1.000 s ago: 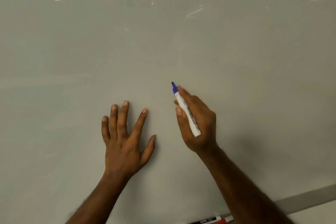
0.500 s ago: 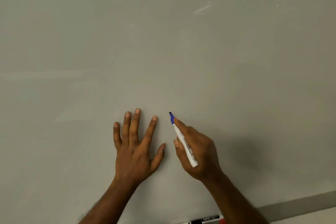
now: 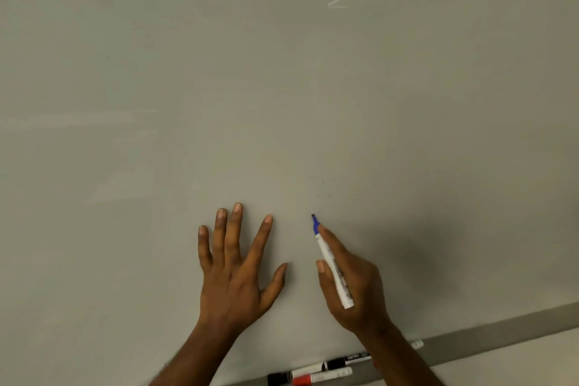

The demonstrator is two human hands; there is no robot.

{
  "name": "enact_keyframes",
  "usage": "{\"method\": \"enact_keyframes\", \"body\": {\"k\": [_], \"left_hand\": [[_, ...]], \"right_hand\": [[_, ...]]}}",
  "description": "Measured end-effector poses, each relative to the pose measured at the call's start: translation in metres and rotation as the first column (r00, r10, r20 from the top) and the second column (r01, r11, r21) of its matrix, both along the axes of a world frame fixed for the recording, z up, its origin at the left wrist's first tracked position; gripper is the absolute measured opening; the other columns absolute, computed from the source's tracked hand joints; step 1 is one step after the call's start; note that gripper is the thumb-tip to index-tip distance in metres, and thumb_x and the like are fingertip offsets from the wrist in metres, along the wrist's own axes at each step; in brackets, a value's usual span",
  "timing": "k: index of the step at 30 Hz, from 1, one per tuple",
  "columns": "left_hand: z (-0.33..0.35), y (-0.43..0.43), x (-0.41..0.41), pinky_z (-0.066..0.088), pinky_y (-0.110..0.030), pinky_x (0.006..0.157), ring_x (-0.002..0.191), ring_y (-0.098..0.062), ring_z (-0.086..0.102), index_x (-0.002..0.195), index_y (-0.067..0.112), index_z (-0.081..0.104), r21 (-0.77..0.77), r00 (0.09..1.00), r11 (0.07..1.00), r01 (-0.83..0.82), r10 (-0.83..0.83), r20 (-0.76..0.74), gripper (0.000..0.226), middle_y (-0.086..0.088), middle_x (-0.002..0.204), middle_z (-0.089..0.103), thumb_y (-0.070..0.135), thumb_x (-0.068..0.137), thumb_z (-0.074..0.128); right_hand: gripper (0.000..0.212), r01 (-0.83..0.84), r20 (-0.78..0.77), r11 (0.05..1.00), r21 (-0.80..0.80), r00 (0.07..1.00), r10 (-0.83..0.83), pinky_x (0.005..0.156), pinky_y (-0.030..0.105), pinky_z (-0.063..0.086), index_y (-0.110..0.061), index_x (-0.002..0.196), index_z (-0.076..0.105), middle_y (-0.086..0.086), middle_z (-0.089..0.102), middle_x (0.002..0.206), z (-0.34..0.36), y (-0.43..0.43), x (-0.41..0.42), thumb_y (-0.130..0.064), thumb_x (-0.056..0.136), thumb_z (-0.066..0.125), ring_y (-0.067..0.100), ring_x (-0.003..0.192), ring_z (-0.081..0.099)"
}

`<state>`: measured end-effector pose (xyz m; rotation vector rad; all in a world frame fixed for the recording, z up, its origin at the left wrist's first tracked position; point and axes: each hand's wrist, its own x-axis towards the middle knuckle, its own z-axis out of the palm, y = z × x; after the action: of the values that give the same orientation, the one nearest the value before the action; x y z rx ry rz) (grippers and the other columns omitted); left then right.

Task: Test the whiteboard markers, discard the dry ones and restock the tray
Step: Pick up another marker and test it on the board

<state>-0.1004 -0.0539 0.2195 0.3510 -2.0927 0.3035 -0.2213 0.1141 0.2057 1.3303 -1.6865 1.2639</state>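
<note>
My right hand (image 3: 354, 285) grips an uncapped blue whiteboard marker (image 3: 332, 263), white barrel, blue tip pointing up-left at the whiteboard (image 3: 282, 88). The tip is at or just off the board surface; I cannot tell if it touches. Only a few very faint specks show on the board above the tip. My left hand (image 3: 235, 266) lies flat on the board with fingers spread, left of the marker. On the grey tray (image 3: 501, 332) at the bottom lie a black-capped marker (image 3: 300, 374), a red-capped marker (image 3: 322, 378) and another black marker (image 3: 347, 360).
The whiteboard fills nearly the whole view and reflects ceiling lights at the top. Its grey lower ledge runs diagonally across the bottom right. My right forearm covers part of the tray and another marker's end (image 3: 416, 344).
Both hands have shifted lower and rightward in the view as the camera tilted down. More of the tray and its markers now shows at the bottom. The grip on the blue marker is unchanged.
</note>
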Motion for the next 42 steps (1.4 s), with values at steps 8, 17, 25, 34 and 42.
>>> {"method": "enact_keyframes", "body": {"k": [8, 17, 25, 34, 42], "left_hand": [[-0.016, 0.002, -0.004, 0.007, -0.062, 0.118, 0.149, -0.042, 0.008, 0.149, 0.018, 0.038, -0.003, 0.999, 1.000, 0.010, -0.010, 0.038, 0.082, -0.019, 0.162, 0.003, 0.059, 0.082, 0.063], [-0.028, 0.010, -0.001, 0.020, -0.061, 0.115, 0.144, -0.038, 0.026, 0.142, 0.017, 0.045, -0.022, 0.978, 0.980, 0.196, -0.197, -0.061, 0.065, -0.020, 0.153, 0.028, 0.045, 0.086, 0.063], [-0.119, 0.030, 0.015, 0.034, -0.046, 0.111, 0.133, -0.028, 0.045, 0.137, 0.015, 0.052, 0.223, 0.826, 0.894, 0.389, -0.446, 0.344, 0.053, -0.012, 0.143, 0.050, 0.033, 0.088, 0.061], [-0.204, 0.044, 0.028, 0.049, -0.036, 0.084, 0.092, -0.024, 0.063, 0.109, 0.023, 0.068, 0.572, 0.629, 0.819, 0.045, -0.468, 0.621, 0.025, 0.001, 0.102, 0.069, 0.031, 0.090, 0.053], [-0.238, 0.051, 0.018, 0.038, -0.037, 0.103, 0.125, -0.022, 0.050, 0.132, 0.026, 0.051, 0.466, 0.437, 0.874, -0.136, -0.369, 0.820, 0.042, 0.000, 0.133, 0.056, 0.043, 0.093, 0.052]], "right_hand": [[0.049, -0.026, 0.047, 1.000, -0.017, 0.999, 0.027, 0.062, 0.024, 0.058, -0.012, 0.141, 0.043, 0.002, 0.073, 0.099, -0.008, 0.004, 0.002, -0.037, 0.100, 0.052, 0.008, 0.070, 0.067], [0.032, -0.198, 0.451, 0.938, -0.284, 0.836, 0.312, 0.066, 0.026, 0.054, -0.008, 0.120, 0.061, 0.008, 0.071, 0.099, -0.019, 0.017, 0.025, -0.029, 0.097, 0.054, 0.004, 0.074, 0.064], [0.026, -0.143, 0.669, 0.972, -0.184, 0.706, 0.231, 0.057, 0.035, 0.058, -0.025, 0.107, 0.066, -0.003, 0.070, 0.087, -0.093, 0.046, 0.039, -0.009, 0.086, 0.069, 0.024, 0.067, 0.064], [0.017, -0.124, 0.860, 0.992, -0.021, 0.504, 0.081, 0.054, 0.020, 0.052, -0.004, 0.105, 0.067, 0.003, 0.071, 0.086, -0.157, 0.071, 0.036, 0.000, 0.088, 0.065, 0.015, 0.068, 0.066], [0.014, -0.101, 0.898, 0.984, 0.145, 0.432, -0.088, 0.048, 0.022, 0.052, -0.008, 0.100, 0.067, 0.006, 0.071, 0.078, -0.188, 0.091, 0.038, 0.001, 0.089, 0.064, 0.009, 0.058, 0.065]]}}
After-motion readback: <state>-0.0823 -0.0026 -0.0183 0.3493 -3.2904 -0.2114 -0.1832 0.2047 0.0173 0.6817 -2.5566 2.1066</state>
